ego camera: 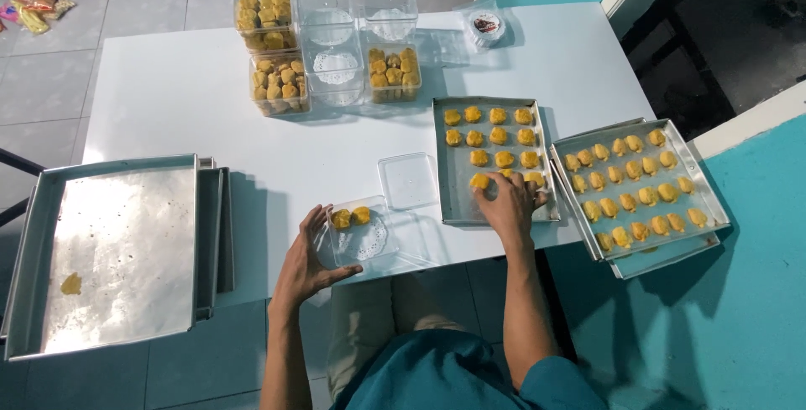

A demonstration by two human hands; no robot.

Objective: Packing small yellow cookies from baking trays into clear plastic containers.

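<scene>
Hands work at the near edge of a white rectangular table (210, 99) in the head view, the only view given. The left hand (304, 261) is spread wide and cups the near left side of a small clear square plastic container (363, 234), thumb at its front edge and fingers along its left wall. This container stands on the table just in front of the person, lined with a white paper doily, and two yellow-orange pastries (351, 217) lie at its far edge.

The right hand (508, 204) reaches into a square silver metal baking tray (449, 200) to the right of the container; its fingers are bent down over the nearest row of yellow pastries, touching them, though whether a pastry is gripped cannot be told. The tray's far rows are filled with similar pastries.

A clear square lid (408, 180) lies flat between the container and that tray. A second silver tray (701, 183) full of pastries sits at the right, overhanging the table edge on another tray. At the far side stand several clear plastic tubs (327, 41), some packed with pastries, some holding only doilies. On the left, a large empty metal tray (117, 250) rests atop stacked trays, one crumb on it.
</scene>
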